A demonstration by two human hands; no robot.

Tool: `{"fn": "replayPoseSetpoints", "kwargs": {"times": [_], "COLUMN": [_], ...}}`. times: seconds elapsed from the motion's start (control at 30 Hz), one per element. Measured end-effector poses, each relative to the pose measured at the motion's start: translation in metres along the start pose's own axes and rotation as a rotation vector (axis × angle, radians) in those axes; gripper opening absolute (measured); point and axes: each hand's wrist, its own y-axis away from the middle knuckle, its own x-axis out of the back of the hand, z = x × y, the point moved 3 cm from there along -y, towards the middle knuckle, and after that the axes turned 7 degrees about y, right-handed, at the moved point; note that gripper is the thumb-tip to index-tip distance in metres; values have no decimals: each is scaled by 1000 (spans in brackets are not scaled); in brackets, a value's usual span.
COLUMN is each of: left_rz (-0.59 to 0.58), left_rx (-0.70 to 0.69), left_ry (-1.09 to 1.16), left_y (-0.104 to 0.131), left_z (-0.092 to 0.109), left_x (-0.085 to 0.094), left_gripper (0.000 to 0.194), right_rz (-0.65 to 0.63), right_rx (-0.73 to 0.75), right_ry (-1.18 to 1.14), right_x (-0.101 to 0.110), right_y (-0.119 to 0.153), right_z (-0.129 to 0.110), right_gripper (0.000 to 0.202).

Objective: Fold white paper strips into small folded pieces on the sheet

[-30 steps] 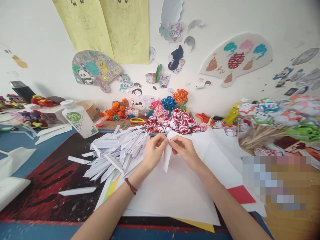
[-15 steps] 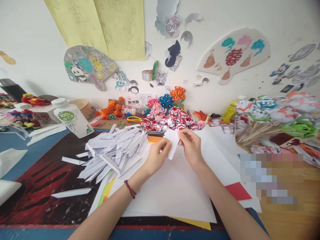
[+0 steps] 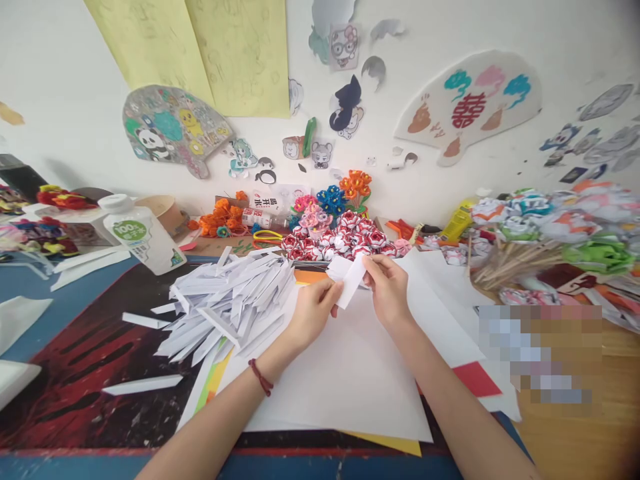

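Between my two hands is a small white paper strip (image 3: pixel 353 283), tilted up to the right, with a crease along it. My left hand (image 3: pixel 315 308) pinches its lower left end between thumb and fingers. At the upper right end, my right hand (image 3: pixel 386 283) grips it with thumb and forefinger. Another white paper piece (image 3: pixel 339 267) shows just behind the strip. Below the hands lie large white sheets (image 3: pixel 340 380). Left of my left hand is a heap of folded white paper strips (image 3: pixel 233 300).
A white bottle (image 3: pixel 143 233) stands behind the heap at left. Red-and-white paper flowers (image 3: pixel 350 240) line the back by the wall. More paper flowers on sticks (image 3: pixel 520 263) lie at right. A single folded strip (image 3: pixel 143 385) rests on the dark mat (image 3: pixel 65 373).
My right hand has shifted slightly right and the strip has turned to lean more to the right. My left hand still pinches its lower end. The view has moved a little.
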Motion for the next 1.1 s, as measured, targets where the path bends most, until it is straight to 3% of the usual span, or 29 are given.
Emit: {"fn": "replayPoseSetpoints", "kwargs": {"times": [0.13,0.27,0.4,0.53,0.7,0.87,0.97,1.1], "left_rz": [-14,52,0,-78,-90,-54,27,182], "left_rx": [24,59,101,127,157,119,47,-57], "left_ry": [122,171,348,411,445,232,8,-85], "left_y": [-2,-3,-3,-1,-2,-3,-3,-3], "left_z": [-6,-10,-9,-5,-5,-5,0,7], "left_x": [0,2,-2,-5,-6,-1,7,19], "left_gripper": [45,51,51,46,42,48,51,33], "right_rz": [-61,-342,-538,-479,-390,-349,-338,-418], "right_rx": [-98,-180,-186,-185,-225,-257,-243,-119], "right_ry": [-63,-103,-84,-40,-134,-133,-75,153], "right_x": [-2,-14,-20,-16,-13,-13,-12,-15], "right_y": [-1,6,12,10,7,7,8,10], "right_z": [2,-2,-4,-1,4,7,4,3], "right_gripper": [25,39,45,41,38,40,40,39]}}
